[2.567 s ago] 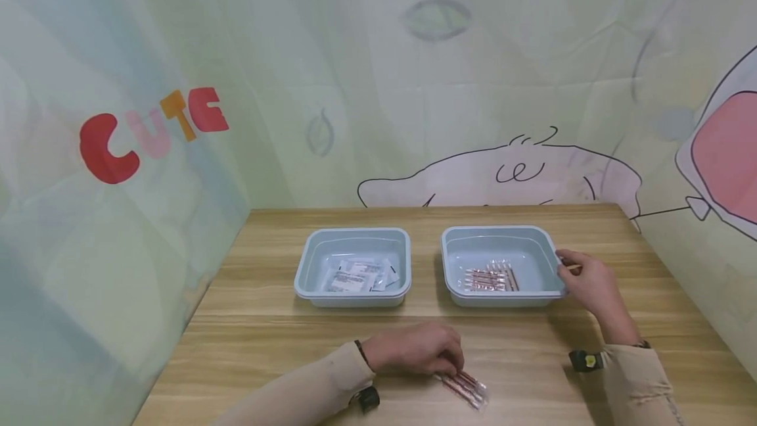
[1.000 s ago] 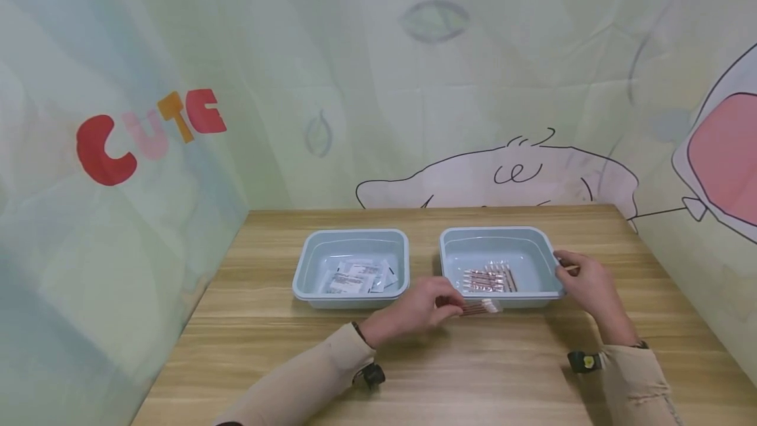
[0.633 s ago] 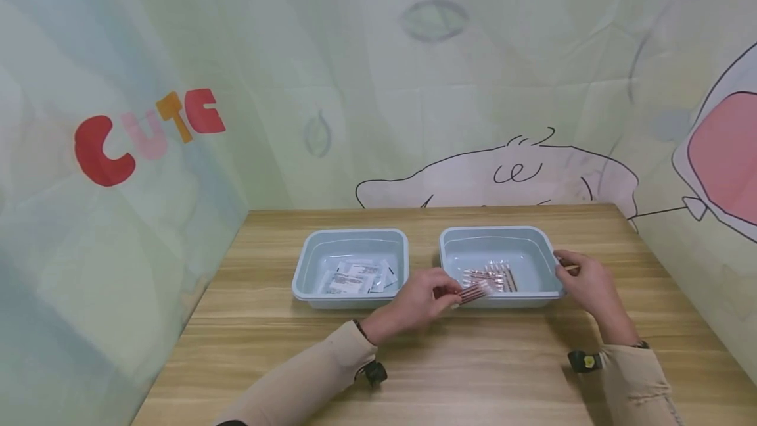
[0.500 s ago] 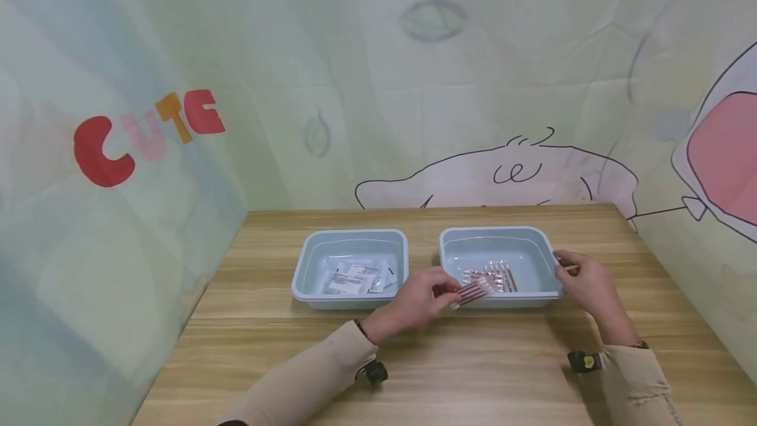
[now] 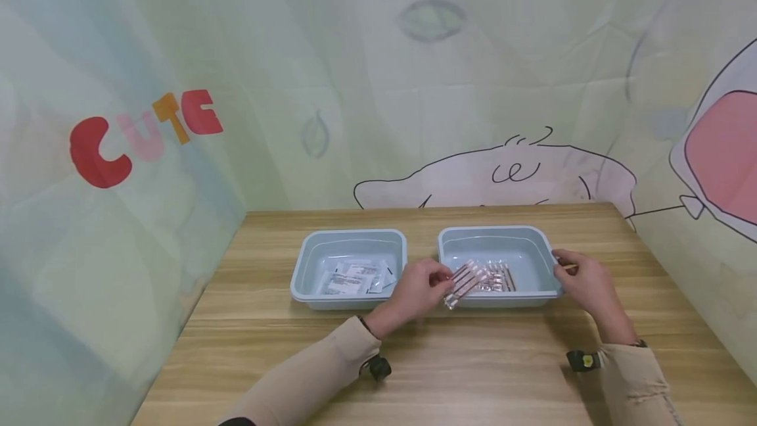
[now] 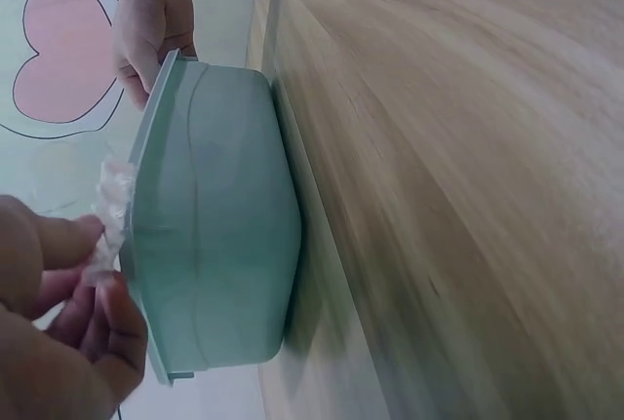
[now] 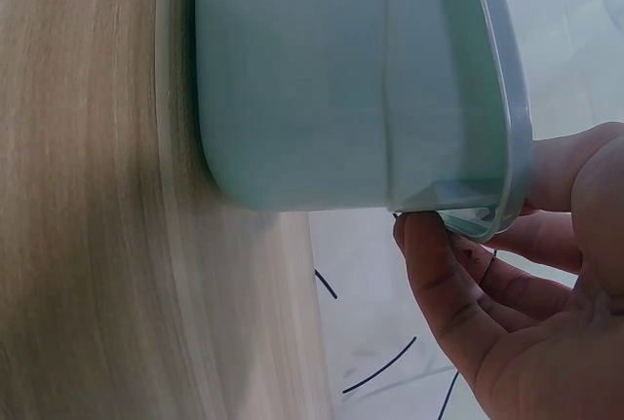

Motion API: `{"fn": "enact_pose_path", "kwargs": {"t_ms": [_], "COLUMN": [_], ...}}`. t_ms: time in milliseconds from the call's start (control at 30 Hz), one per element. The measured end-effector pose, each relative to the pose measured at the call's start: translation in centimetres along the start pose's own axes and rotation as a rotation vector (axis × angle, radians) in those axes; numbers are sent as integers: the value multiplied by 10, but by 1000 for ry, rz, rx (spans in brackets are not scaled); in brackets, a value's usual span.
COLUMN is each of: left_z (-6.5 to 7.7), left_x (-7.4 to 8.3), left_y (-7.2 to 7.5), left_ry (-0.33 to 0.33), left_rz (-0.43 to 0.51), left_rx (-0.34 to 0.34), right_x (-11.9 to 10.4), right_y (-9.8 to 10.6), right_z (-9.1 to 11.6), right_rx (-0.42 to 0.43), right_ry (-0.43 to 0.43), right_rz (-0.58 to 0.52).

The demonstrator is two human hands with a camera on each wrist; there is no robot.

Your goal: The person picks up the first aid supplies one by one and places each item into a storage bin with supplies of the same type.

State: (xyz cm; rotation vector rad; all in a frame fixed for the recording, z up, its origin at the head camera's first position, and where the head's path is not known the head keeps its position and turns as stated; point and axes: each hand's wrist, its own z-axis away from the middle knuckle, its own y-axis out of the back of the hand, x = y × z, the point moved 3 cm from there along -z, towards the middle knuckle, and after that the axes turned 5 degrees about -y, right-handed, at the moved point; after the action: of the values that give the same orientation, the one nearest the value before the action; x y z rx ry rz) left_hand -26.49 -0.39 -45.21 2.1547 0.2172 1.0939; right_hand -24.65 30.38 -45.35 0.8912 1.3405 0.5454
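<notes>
My left hand pinches a clear pack of brown-stick cotton swabs between thumb and fingers. The pack is tilted over the near left corner of the right-hand pale blue bin. Inside that bin lie more swab packs, partly hidden behind the held one. In the left wrist view the held pack looks crinkled and shiny beside the bin rim. At the bin's right end my right hand grips the rim; the right wrist view has its thumb and fingers around the edge.
A second pale blue bin stands to the left, holding several white printed sachets. Both bins sit on a wood-grain table. A printed curtain hangs behind the table's far edge and along the sides.
My left hand has lifted the swab pack off the table in front and carried it up to the right-hand bin, turning it more upright. The right hand keeps its grip on the rim.
</notes>
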Motion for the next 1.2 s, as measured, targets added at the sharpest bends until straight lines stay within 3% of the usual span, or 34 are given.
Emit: {"fn": "enact_pose_path", "kwargs": {"t_ms": [367, 667, 967, 1067, 1200], "left_z": [-2, 1, 4, 4, 6], "left_x": [3, 8, 9, 6, 2], "left_y": [1, 3, 11, 19, 32], "left_ry": [41, 34, -30, -56, -126], "left_rz": [-100, -88, -133, -190, -337], "left_rx": [84, 56, 31, -18, -99], "right_x": [-3, -2, 0, -6, -26], "right_y": [0, 0, 1, 4, 3], "right_z": [1, -1, -3, -2, 2], "right_rx": [6, 9, -14, 41, 182], "right_ry": [2, 1, -6, 63, 343], "right_rz": [5, 8, 25, 48, 90]}}
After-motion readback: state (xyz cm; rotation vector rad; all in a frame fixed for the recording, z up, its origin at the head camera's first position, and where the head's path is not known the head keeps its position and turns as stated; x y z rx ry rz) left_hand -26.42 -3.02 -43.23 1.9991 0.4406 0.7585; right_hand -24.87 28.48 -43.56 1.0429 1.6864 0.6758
